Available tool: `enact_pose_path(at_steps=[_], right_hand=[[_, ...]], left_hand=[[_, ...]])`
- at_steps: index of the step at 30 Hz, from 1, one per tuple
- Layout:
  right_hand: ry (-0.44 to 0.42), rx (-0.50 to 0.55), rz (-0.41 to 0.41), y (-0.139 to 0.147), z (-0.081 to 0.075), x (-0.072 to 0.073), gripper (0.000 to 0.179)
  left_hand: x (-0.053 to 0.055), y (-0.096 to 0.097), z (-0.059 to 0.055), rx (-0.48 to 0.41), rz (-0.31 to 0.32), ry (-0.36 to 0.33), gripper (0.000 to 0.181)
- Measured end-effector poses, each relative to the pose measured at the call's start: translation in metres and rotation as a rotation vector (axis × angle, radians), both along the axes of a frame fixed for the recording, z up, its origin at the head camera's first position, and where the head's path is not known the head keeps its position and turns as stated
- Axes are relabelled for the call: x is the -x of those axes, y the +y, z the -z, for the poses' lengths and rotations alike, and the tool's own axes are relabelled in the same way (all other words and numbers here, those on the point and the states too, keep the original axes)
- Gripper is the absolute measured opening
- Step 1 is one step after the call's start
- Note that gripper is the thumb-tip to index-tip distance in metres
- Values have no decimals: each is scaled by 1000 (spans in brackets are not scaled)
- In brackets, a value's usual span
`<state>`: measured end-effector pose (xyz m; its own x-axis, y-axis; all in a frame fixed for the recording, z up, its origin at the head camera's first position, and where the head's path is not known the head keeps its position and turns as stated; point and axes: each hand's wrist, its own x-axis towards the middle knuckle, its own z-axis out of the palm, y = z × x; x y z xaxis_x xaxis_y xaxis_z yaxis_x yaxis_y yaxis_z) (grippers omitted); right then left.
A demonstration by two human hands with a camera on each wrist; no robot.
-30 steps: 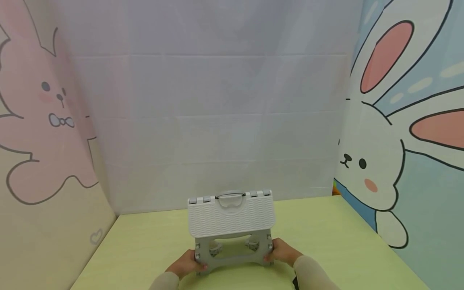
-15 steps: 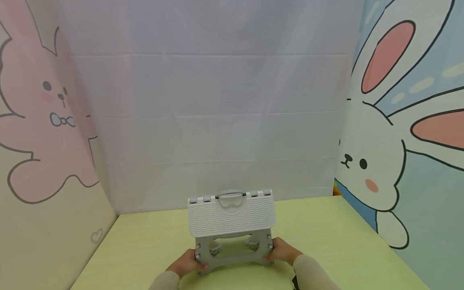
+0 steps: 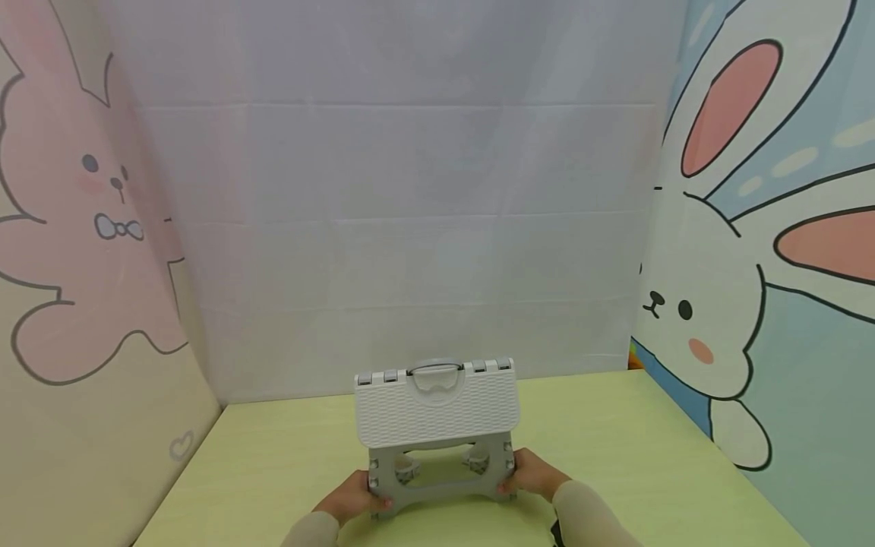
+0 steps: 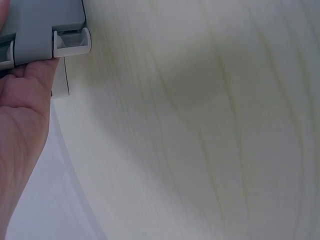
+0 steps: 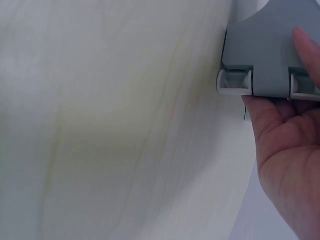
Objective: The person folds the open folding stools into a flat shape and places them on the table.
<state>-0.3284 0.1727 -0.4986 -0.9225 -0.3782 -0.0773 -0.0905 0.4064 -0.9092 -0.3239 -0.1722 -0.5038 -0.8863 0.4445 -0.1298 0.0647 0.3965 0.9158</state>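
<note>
A folding step stool point(image 3: 437, 414) with a white textured top and grey legs stands unfolded on the table in the head view. A carrying handle sits at the far edge of its top. My left hand point(image 3: 352, 497) grips the near leg panel by its left side, and my right hand point(image 3: 536, 475) grips the same panel by its right side. In the left wrist view, the left hand point(image 4: 25, 105) has its fingers behind the grey leg point(image 4: 45, 17). The right wrist view has the right hand point(image 5: 290, 135) with its thumb on the front of the leg point(image 5: 270, 45) and fingers behind.
The pale yellow-green table point(image 3: 287, 441) spreads around the stool. A white sheet point(image 3: 410, 190) hangs at the back. Walls with rabbit drawings stand to the left point(image 3: 102, 266) and right point(image 3: 718, 289). A small dark object point(image 3: 557, 533) shows by the right sleeve.
</note>
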Motion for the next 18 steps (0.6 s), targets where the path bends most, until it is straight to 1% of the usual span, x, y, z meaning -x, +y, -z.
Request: enact_pose_path(at_steps=[5,13,18], right_hand=[[-2,7,-4,0,1,1,36],[-28,24,-13,1,3,1,36],[-15,27,-6,0,3,1,35]], left_hand=[[-1,1,-1,-12,0,0,41],[-1,0,-3,22,-3,7,41],[0,1,-3,24,-1,6,41]])
